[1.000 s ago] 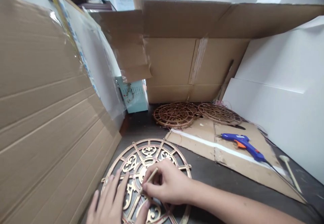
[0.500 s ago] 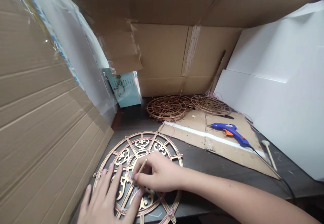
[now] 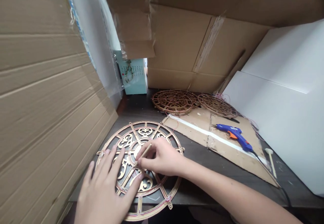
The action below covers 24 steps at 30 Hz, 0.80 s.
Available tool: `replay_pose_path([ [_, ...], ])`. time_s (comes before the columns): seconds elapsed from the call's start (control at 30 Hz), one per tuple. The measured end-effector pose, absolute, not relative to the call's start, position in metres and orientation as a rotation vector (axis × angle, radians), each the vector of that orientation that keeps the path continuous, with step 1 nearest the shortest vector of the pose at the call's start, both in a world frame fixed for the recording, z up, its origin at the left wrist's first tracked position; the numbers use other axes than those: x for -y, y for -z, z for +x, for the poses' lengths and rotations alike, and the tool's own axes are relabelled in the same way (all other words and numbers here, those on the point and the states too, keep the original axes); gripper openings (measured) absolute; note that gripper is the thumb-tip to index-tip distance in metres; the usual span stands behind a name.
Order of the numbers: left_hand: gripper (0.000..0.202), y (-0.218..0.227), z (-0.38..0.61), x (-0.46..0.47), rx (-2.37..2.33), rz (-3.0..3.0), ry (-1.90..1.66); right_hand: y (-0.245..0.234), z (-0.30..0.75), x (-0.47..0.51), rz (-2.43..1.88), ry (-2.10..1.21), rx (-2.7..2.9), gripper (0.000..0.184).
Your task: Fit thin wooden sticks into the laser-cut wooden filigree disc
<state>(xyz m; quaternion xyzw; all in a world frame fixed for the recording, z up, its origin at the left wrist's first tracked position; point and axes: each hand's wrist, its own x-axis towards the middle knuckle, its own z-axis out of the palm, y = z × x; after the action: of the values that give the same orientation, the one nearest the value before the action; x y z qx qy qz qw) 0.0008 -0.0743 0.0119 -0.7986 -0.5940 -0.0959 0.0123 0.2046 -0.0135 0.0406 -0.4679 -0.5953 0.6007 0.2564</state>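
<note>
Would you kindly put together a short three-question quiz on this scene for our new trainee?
1. True or false: the left hand lies with its fingers spread over the round openwork frame.
2. Which hand holds the thin stick: A) left, B) right, C) neither?
3. Fill in the colour: the blue glue gun has an ____ trigger.

Key: 1. True. 2. B, the right hand. 3. Orange.

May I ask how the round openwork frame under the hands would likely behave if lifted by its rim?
The frame is probably light for its size, being mostly gaps. It seems fairly stiff, since its near rim overhangs the table without visible droop. The thin scrollwork might snap if gripped hard.
</note>
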Motion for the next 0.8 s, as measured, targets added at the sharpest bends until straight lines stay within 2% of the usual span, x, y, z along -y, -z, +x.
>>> replay_pose_path([
  [0.13, 0.076, -0.010, 0.001, 0.074, 1.818, -2.484, 0.305, -0.046, 0.206, 0.012, -1.260, -1.650, 1.703, 0.013],
  [0.4, 0.074, -0.012, 0.000, 0.076, 1.801, -2.455, 0.306, -0.050, 0.203, 0.020, -1.269, -1.490, 1.794, 0.014],
  [0.63, 0.073, -0.015, 0.004, 0.076, 1.871, -2.461, 0.303, -0.038, 0.203, 0.016, -1.273, -1.622, 1.701, 0.012],
  [0.8, 0.071, -0.016, 0.005, 0.077, 1.886, -2.441, 0.276, -0.038, 0.206, 0.005, -1.270, -1.917, 1.540, 0.015],
])
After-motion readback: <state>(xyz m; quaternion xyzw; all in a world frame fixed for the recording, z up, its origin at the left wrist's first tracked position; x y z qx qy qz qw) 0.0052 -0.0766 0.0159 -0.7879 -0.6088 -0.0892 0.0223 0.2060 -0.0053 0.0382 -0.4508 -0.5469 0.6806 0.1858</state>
